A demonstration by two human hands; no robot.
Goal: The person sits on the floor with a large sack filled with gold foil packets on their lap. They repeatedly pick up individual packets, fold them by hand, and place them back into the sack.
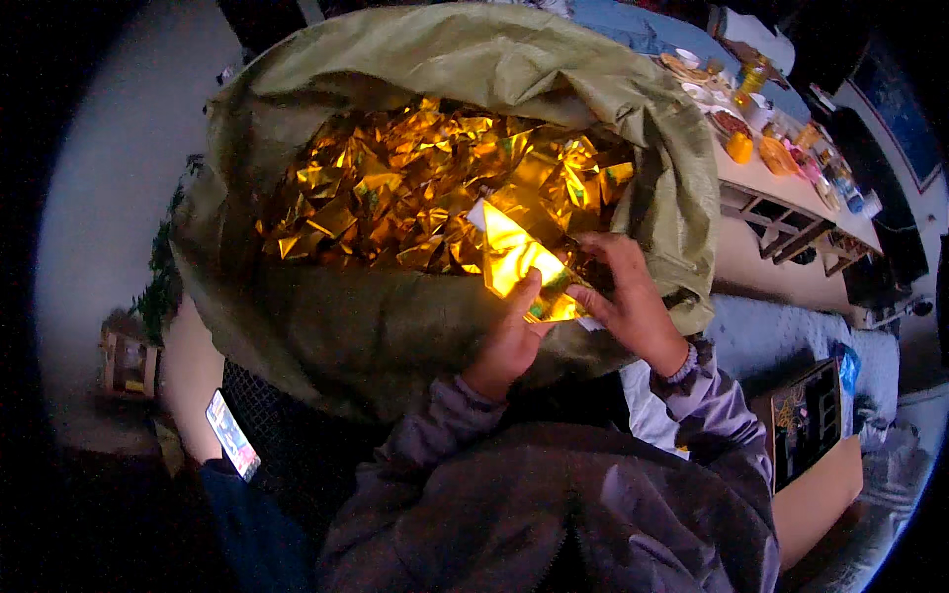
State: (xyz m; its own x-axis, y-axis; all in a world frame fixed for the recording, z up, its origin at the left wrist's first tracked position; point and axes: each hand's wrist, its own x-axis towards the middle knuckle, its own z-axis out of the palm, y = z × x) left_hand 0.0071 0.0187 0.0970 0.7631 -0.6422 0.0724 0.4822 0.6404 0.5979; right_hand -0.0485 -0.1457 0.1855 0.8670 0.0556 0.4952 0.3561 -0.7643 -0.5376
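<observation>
A folded sheet of gold foil paper (519, 256), with a pale corner at its upper left, is held between my two hands. My left hand (513, 333) grips its lower edge, the thumb lying on the shiny face. From the right, my right hand (626, 293) pinches the lower right end between thumb and fingers; part of that end is hidden. Both hands are over the near rim of a large olive woven sack (334, 319). Inside the sack lies a heap of crumpled or folded gold foil pieces (385, 185).
At upper right, a table (771, 196) bears dishes, an orange cup (739, 147), an oil bottle (752, 74) and other items. A lit phone (233, 435) is at lower left beside a dark blue garment. A dark shallow box (808, 422) stands at lower right. A plant (164, 259) is at left.
</observation>
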